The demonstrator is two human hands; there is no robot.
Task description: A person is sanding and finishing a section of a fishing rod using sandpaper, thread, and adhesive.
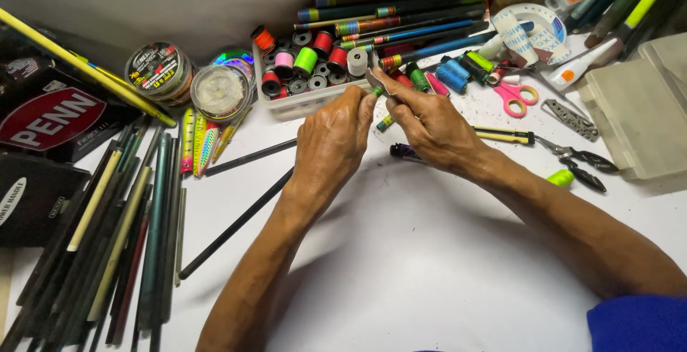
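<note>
Both forearms reach from the near edge over the white surface [429, 266] toward a clear tray of thread spools [308, 73]. Just in front of this tray, the left hand [333, 137] is closed around a thin rod piece with a green tip [377, 91]. The right hand [433, 123] touches it from the other side; its fingers pinch a small grey blade [377, 80] against the green tip. Right of the tray lie pink scissors [517, 96] and black pliers [580, 160]. Left of it sit two line spools [189, 80] and many dark rods [122, 237].
</note>
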